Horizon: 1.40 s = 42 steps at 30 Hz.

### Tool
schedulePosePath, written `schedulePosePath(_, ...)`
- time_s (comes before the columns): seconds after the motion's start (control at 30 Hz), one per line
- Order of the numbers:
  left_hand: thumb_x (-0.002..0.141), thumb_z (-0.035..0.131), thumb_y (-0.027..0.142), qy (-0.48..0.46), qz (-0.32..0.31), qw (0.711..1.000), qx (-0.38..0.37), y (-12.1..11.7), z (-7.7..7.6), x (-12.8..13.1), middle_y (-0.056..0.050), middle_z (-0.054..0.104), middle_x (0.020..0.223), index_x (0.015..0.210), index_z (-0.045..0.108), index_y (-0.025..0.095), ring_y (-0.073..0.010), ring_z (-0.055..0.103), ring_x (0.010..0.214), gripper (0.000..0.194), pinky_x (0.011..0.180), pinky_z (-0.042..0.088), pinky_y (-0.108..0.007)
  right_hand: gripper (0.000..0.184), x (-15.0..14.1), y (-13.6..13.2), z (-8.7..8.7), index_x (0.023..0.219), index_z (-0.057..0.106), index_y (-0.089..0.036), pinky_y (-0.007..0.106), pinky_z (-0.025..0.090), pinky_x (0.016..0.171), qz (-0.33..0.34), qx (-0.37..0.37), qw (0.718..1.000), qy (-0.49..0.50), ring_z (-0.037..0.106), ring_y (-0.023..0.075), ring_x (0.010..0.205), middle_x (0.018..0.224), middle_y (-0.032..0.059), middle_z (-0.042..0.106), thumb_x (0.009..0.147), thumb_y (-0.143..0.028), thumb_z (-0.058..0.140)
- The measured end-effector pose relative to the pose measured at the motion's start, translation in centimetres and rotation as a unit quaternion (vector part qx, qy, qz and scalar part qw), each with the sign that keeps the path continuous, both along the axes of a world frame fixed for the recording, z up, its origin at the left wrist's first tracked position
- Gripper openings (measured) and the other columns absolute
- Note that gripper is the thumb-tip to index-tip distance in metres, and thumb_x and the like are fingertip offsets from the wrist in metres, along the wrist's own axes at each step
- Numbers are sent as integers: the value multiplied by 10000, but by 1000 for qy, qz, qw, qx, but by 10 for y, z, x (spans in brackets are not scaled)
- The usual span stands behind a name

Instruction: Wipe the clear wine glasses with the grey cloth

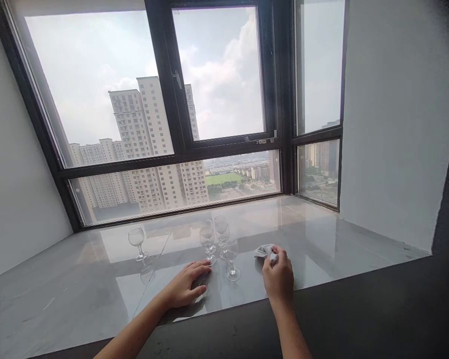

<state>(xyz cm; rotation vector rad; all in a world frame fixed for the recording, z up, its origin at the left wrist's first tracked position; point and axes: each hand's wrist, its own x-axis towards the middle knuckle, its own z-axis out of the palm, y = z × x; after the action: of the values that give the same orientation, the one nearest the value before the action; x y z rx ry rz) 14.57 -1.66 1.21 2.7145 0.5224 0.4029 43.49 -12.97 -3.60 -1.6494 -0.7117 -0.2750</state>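
My left hand (pixel 187 285) lies flat on the grey marble sill (pixel 78 289), fingers stretched toward the base of a cluster of small stemmed glasses (pixel 219 242). The nearest glass (pixel 231 257) stands upright just right of my fingertips. One more stemmed glass (pixel 136 243) stands alone further left. My right hand (pixel 279 276) is closed in a pinch on a small crumpled white cloth (pixel 265 251) that rests on the sill right of the glasses.
A large black-framed window (pixel 172 99) runs along the back of the sill, with a handle on its middle frame. White walls close in on both sides. A dark ledge (pixel 359 309) borders the sill's near edge.
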Motion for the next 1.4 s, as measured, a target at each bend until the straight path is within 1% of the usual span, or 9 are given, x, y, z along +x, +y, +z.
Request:
schedulePosePath(0.17, 936, 509, 581, 29, 12, 999, -2, 1, 2, 1, -93, 379, 1585, 1412, 519, 279, -320, 340, 1461, 564, 1226, 195, -531, 367, 0, 0, -1, 1143, 574, -191, 348, 439, 775, -1, -4, 1000, 2, 589, 271, 958, 1061, 114, 658, 829, -310, 427)
schedulePosePath(0.33, 935, 497, 600, 34, 14, 999, -4, 0, 4, 2, -92, 368, 1591, 1424, 507, 285, -324, 333, 1463, 581, 1227, 186, -535, 354, 1, 1, -2, 1127, 579, -188, 349, 438, 786, -3, 0, 1000, -7, 586, 270, 964, 1055, 116, 659, 826, -299, 429)
schedulePosePath(0.4, 931, 500, 609, 34, 14, 999, -3, 0, 3, 2, -93, 376, 1587, 1420, 510, 290, -329, 344, 1455, 584, 1221, 203, -535, 346, 0, 1, -2, 1120, 580, -190, 348, 438, 781, -4, -1, 1000, -6, 587, 269, 958, 1049, 115, 659, 828, -296, 428)
schedulePosePath(0.53, 924, 479, 638, -1, 43, 999, -1, 1, 0, 0, -122, 416, 1549, 1402, 529, 279, -338, 432, 1386, 600, 1137, 372, -484, 344, 0, 1, -2, 1125, 578, -195, 343, 436, 766, -3, -1, 1000, -6, 585, 270, 960, 1044, 113, 656, 832, -299, 432)
schedulePosePath(0.6, 930, 458, 640, -19, 57, 998, -1, 2, -2, 0, -138, 455, 1508, 1391, 539, 270, -331, 478, 1339, 597, 1094, 419, -460, 344, 0, 1, -2, 1123, 580, -194, 343, 436, 766, -4, 0, 1000, -8, 585, 269, 959, 1047, 113, 655, 829, -296, 433)
schedulePosePath(0.8, 935, 489, 591, -21, 40, 999, 4, 2, -1, 1, -130, 510, 1466, 1353, 567, 261, -318, 478, 1328, 538, 1111, 392, -456, 343, 0, 0, -2, 1116, 582, -193, 347, 436, 771, -3, 3, 1000, -11, 586, 269, 954, 1045, 114, 655, 826, -296, 430)
schedulePosePath(0.97, 928, 494, 596, -22, 44, 999, 1, -2, 2, 2, -117, 528, 1453, 1327, 591, 272, -320, 485, 1318, 523, 1103, 402, -440, 340, 0, 0, 0, 1114, 579, -192, 351, 434, 785, -1, 1, 1000, -7, 583, 266, 961, 1057, 116, 651, 829, -298, 426)
schedulePosePath(1.2, 915, 492, 629, -15, 45, 999, 4, -1, 2, 2, -115, 467, 1518, 1325, 594, 280, -342, 441, 1366, 548, 1119, 382, -478, 349, -1, -2, 1, 1116, 583, -187, 349, 429, 780, 3, 1, 1000, -1, 577, 265, 958, 1055, 121, 649, 833, -315, 423)
schedulePosePath(1.4, 924, 493, 597, -9, 45, 999, 9, -2, 5, 4, -98, 532, 1464, 1294, 618, 281, -331, 426, 1378, 502, 1126, 376, -463, 354, -1, -2, 3, 1112, 587, -184, 355, 436, 797, 6, 1, 1000, 1, 574, 268, 967, 1061, 127, 647, 830, -319, 421)
